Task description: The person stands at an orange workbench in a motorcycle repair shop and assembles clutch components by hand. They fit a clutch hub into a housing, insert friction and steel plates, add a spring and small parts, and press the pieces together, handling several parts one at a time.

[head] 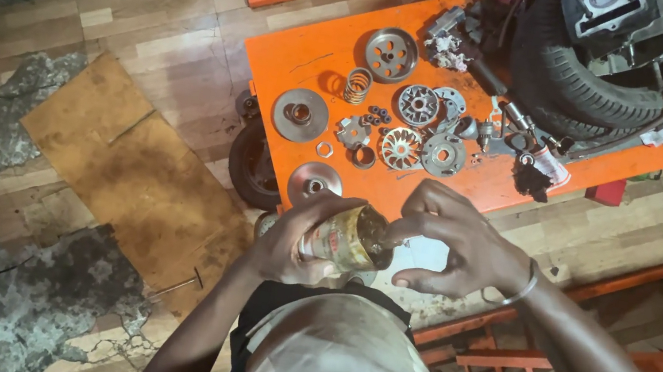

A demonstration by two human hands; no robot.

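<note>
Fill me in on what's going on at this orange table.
A person stands over an orange table spread with small metal engine parts: discs, a coil spring, a finned wheel. The left hand grips a small round tin, tilted on its side, while the fingers of the right hand reach into its open end. A tyre with an engine assembly lies at the table's far right.
</note>
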